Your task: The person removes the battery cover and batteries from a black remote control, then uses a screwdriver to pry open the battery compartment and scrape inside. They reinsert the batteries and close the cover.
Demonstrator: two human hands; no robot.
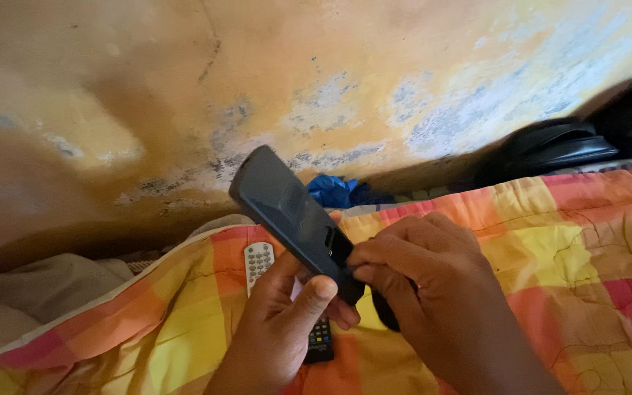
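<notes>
My left hand (279,322) grips the lower end of a dark grey remote control (287,212), held back side up and tilted up to the left. My right hand (426,278) pinches at the remote's lower end, where the battery compartment shows as an open slot, and a small dark piece (383,311) sits under its fingers. A second, white remote (259,260) with grey buttons lies on the bedspread beneath my left hand, its dark lower end (320,340) sticking out below.
A checked orange, yellow and red bedspread (565,249) covers the bed. Behind it rises a stained yellow wall (330,73). Blue cloth (334,192) and a black bag (550,146) lie along the wall, and beige fabric (45,289) sits at the left.
</notes>
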